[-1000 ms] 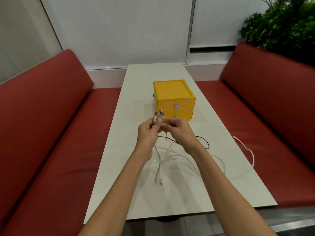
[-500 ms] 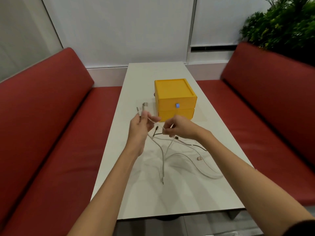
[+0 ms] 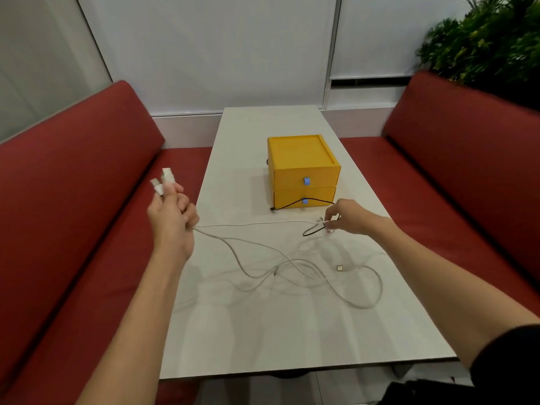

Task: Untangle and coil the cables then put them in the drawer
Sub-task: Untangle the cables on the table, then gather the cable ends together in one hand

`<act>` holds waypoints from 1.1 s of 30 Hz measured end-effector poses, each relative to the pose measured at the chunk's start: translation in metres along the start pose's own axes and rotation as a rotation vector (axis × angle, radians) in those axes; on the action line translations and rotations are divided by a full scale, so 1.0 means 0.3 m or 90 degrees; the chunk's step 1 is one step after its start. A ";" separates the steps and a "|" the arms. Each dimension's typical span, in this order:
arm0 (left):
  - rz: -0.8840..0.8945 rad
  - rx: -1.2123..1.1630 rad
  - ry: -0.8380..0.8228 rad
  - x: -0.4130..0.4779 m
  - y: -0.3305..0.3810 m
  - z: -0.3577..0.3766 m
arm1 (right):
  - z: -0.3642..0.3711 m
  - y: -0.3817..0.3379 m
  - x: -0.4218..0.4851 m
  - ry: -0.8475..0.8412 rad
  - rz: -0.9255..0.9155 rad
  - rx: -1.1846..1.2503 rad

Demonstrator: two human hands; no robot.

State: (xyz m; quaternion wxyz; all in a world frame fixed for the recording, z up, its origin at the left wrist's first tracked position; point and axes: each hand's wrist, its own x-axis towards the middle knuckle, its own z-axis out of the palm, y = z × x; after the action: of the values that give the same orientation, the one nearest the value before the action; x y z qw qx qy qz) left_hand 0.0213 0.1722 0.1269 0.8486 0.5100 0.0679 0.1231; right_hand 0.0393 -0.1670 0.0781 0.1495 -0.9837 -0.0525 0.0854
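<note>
Left bench, red, cut off by the frame edge on its outer side.

Left hand, raised left of the yellow drawer box, out past the table edge and above the bench seat. Fingers curled shut around white cable ends; two white plugs stick up out of the fist, blurred, type not readable. How many strands sit inside the fist: cannot tell.

White cables run from that fist rightward. One strand is stretched across to the right hand, the others sag into loose overlapping loops on the table, nearer the camera than the box. The crossings are pale on a pale top, hard to separate. A small squarish connector lies among the loops.

Yellow drawer box: two stacked drawers, each with a blue pull tab; both fronts appear shut, contents hidden. Something dark shows at its rear left corner, mostly hidden.

Black cable crosses in front of the lower drawer, one end resting on the table at the box's front left corner, the other reaching the right hand; a black loop hangs below that hand.

Right hand, just in front and right of the box, fingertips pinched on the white and black strands together; the grip point itself is blurred.

Right bench, then plant, both cut off by the frame.
</note>
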 end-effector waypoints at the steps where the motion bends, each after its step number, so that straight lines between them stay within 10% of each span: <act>1: 0.000 -0.024 0.010 0.007 0.023 -0.010 | -0.004 0.013 -0.002 -0.004 0.001 0.015; 22: 0.052 -0.190 0.055 0.109 0.226 -0.015 | 0.048 0.135 -0.027 0.010 0.156 0.008; 28: 0.020 -0.166 -0.029 0.047 0.184 0.097 | 0.035 -0.045 0.025 0.078 0.032 0.042; 33: 0.025 -0.198 -0.098 0.001 0.209 0.173 | 0.121 -0.263 0.036 -0.071 -0.088 0.097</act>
State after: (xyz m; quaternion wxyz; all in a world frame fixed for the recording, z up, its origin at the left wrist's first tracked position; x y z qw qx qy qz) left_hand 0.0253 0.1563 0.2067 0.9174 0.3816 -0.0274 0.1091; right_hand 0.0372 -0.0802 0.0662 0.2259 -0.9572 -0.1218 0.1334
